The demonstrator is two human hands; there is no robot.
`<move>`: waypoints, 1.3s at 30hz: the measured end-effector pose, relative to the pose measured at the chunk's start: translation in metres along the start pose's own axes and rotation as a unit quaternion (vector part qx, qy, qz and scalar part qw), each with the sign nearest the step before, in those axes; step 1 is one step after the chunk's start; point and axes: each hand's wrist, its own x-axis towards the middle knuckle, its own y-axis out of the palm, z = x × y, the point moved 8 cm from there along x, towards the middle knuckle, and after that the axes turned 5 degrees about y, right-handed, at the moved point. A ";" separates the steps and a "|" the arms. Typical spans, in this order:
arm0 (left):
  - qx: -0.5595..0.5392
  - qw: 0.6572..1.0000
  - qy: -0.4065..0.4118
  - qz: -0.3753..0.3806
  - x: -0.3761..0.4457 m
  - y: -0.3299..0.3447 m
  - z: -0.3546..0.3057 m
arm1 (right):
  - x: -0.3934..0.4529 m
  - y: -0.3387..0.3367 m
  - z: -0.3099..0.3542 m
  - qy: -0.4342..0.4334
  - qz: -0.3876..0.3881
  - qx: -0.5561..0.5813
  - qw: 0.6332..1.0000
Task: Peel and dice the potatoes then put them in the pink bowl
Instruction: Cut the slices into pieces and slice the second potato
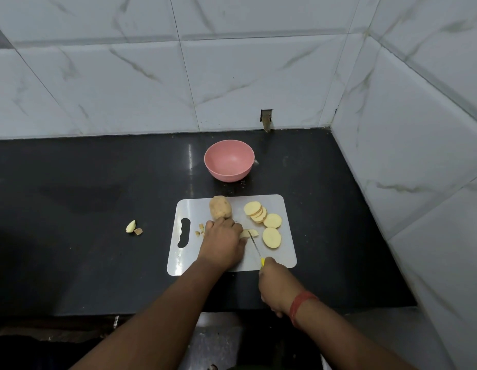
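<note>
A white cutting board lies on the black counter. An unpeeled whole potato sits at its far side, and several round peeled slices lie to the right. My left hand presses down on a pale potato piece near the board's middle. My right hand grips a yellow-handled knife whose blade rests across that piece. A few small diced bits lie left of my left hand. The pink bowl stands empty behind the board.
A potato scrap and a bit of peel lie on the black counter left of the board. White marble tile walls close in at the back and right. The counter's front edge runs just below my wrists.
</note>
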 end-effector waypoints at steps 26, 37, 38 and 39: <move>-0.019 0.999 -0.022 -0.045 -0.009 0.004 0.003 | 0.003 -0.003 0.027 0.015 0.051 -0.017 0.998; -0.026 0.998 -0.021 -0.048 -0.009 0.004 0.005 | -0.006 0.002 0.024 0.056 0.097 0.022 0.993; -0.024 0.998 -0.022 -0.047 -0.008 0.004 0.005 | -0.003 0.002 0.025 0.047 0.087 0.013 0.995; -0.022 0.998 -0.022 -0.047 -0.008 0.004 0.005 | -0.003 -0.002 0.028 0.035 0.073 0.009 0.997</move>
